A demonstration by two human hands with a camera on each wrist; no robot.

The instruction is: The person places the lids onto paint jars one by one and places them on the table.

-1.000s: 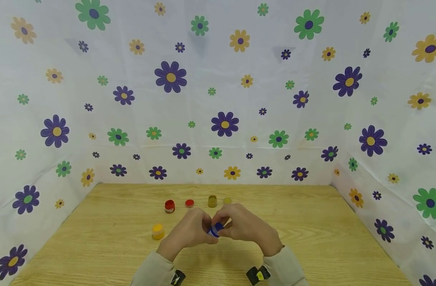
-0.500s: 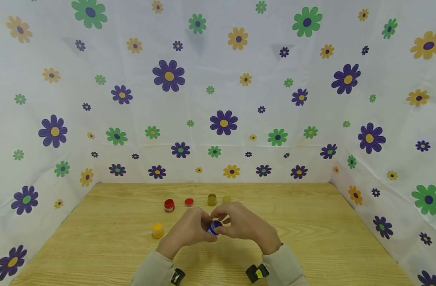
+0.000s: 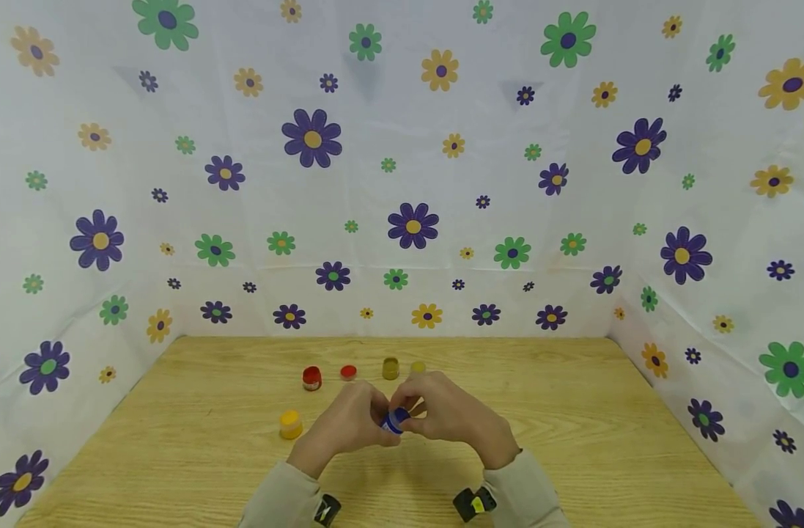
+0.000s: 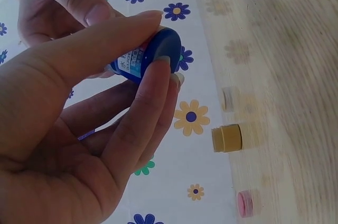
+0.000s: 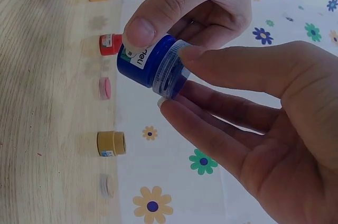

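A small blue paint jar (image 5: 138, 68), with a white label and a clear ridged lid (image 5: 170, 71), is held tilted above the table between both hands. My left hand (image 3: 352, 419) grips the jar's body, thumb on one side and fingers on the other; the left wrist view shows the jar's blue base (image 4: 165, 47) between them. From the other side, my right hand (image 3: 453, 412) pinches the lid by its edge with thumb and fingertips. The lid sits on the jar's mouth.
Behind the hands stand an uncapped red jar (image 3: 312, 380) beside a red lid (image 3: 348, 372), and an uncapped ochre jar (image 3: 391, 369) beside its lid (image 3: 418, 367). A capped yellow jar (image 3: 291, 425) stands left of the left hand. Flowered white cloth (image 3: 349, 183) walls the wooden table (image 3: 606, 418).
The right thumb and fingers shift round the lid and back, while the left hand keeps its grip on the jar. The jar stays in about the same place.
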